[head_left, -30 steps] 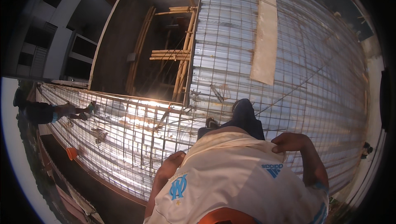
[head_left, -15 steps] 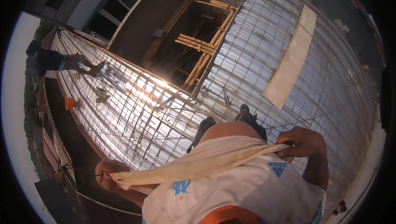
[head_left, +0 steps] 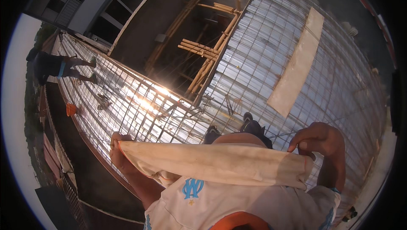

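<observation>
A cream-white jersey [head_left: 254,200] with blue markings and an orange collar is on my body, and its lower edge is stretched out in front of my belly as a wide fold [head_left: 212,162]. My left hand [head_left: 118,151] grips the left end of this fold, where an orange-red seam runs. At the right end my right hand [head_left: 320,141] is curled with its finger and thumb on the cloth; its other fingers are partly hidden. Bare skin of my belly [head_left: 239,139] shows beyond the fold, with my dark shoes [head_left: 248,122] past it.
I stand on a rebar grid [head_left: 237,77] over ribbed metal sheeting. Ahead lies a deep opening [head_left: 169,39] with bamboo poles [head_left: 216,48] in it. A long plank [head_left: 299,65] lies at right. At far left are another person [head_left: 55,67] and an orange bucket [head_left: 71,109].
Both ends of the jersey's fold have shifted, the left hand rising and moving inward. The cloth now hangs wider and flatter. The other person at left has changed stance.
</observation>
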Motion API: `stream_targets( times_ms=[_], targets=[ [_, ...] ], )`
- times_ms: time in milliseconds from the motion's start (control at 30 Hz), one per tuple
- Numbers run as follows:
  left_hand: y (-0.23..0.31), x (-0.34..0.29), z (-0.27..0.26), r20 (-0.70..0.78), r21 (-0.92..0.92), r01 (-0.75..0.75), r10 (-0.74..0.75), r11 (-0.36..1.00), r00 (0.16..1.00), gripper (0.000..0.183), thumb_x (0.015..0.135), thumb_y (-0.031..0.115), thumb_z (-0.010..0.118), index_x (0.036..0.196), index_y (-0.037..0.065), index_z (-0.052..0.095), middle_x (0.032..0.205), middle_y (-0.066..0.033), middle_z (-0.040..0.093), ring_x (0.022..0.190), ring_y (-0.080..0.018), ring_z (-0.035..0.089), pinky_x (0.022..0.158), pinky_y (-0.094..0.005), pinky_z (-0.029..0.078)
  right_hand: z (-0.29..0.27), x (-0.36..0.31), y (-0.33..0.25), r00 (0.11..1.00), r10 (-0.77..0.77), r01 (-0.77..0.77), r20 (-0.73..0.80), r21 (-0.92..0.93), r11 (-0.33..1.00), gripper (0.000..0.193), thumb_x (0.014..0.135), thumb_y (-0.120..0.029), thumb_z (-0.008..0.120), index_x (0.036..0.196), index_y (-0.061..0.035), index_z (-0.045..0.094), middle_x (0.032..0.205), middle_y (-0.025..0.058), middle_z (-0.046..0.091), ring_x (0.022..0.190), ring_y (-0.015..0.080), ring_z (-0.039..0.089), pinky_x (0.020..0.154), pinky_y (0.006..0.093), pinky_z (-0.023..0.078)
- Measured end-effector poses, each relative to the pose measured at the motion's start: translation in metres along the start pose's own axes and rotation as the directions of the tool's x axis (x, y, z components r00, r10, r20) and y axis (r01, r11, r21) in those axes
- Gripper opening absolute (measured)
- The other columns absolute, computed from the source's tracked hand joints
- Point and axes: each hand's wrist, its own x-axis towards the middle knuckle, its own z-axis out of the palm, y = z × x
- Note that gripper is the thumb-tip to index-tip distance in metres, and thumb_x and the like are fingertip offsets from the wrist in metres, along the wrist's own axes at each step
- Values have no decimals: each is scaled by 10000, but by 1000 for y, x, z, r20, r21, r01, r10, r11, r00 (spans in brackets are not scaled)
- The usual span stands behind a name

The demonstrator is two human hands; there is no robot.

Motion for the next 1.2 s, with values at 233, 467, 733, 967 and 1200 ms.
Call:
stream_targets(
  times_ms=[233, 467, 733, 967, 1200],
  targets=[
    [-18, 52, 33, -304, 254, 149, -67, 956, 950, 220, 992, 221, 507, 1004, 10, 567, 883, -81, 634, 767, -152, 618, 719, -276, 521, 24, 132, 50, 857, -14, 162, 516, -243, 956, 326, 877, -166, 625, 1173, -31, 643, 955, 85, 705, 829, 145, 648, 720, 281, 501],
    [-66, 73, 31, -168, 277, 363, -327, 890, 930, 273, 991, 259, 511, 1054, 2, 577, 917, -48, 613, 792, -109, 579, 725, -259, 485, 62, 188, 45, 868, -37, 288, 495, -442, 850, 328, 874, -169, 629, 1168, -23, 643, 968, 90, 702, 840, 149, 647, 728, 283, 500],
    [-79, 16, 30, 485, 246, 496, -549, 832, 681, 310, 1015, 309, 472, 979, 18, 574, 810, -22, 539, 737, -85, 505, 672, -235, 432, 60, 153, 7, 863, -22, 324, 505, -519, 791, 331, 871, -172, 634, 1162, -14, 643, 984, 96, 697, 852, 153, 645, 738, 285, 499],
    [-100, 4, 35, 178, 767, 307, -646, 564, 742, 395, 1024, 387, 402, 975, 36, 575, 728, -55, 509, 702, -164, 500, 690, -343, 438, 91, 121, -29, 732, -159, 567, 663, -462, 682, 334, 869, -175, 638, 1157, -6, 642, 998, 101, 694, 864, 157, 644, 746, 286, 499],
    [-152, -23, -3, 125, 792, 308, -633, 528, 764, 343, 1012, 304, 423, 974, 2, 582, 774, -97, 528, 741, -172, 502, 712, -342, 435, 137, 103, -52, 373, -407, 819, 834, -90, 566, 338, 866, -178, 642, 1152, 2, 642, 1011, 106, 690, 875, 161, 643, 754, 287, 498]
  ],
)
